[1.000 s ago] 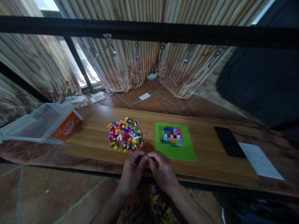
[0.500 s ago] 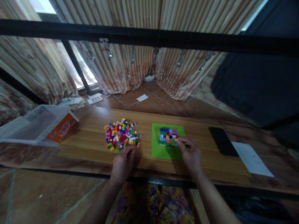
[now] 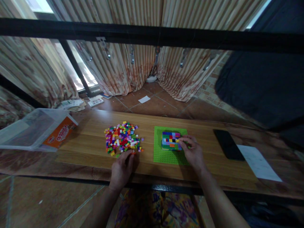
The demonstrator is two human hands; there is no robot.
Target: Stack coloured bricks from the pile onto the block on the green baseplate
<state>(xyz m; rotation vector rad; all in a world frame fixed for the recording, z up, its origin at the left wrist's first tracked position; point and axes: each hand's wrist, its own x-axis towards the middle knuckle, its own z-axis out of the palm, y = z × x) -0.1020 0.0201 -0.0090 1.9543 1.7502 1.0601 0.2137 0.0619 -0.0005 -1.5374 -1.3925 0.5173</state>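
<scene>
On the green baseplate stands a low, layered block of multicoloured toy bricks. My right hand reaches in from the right, thumb and forefinger pinched on a small yellow brick at the block's right side. Whether that brick is pressed down, I cannot tell. Just in front of a loose pile of small coloured bricks, my left hand is closed in a pinch. A small red-orange brick shows at its fingertips.
A clear plastic box with an orange label lies at the wooden board's left end. To the right are a black phone and a white sheet of paper. A dark metal bar crosses in front of the curtains.
My right hand has moved slightly left, bringing the yellow brick onto the block. My left hand has shifted a little left, with the red-orange brick still at its fingertips.
</scene>
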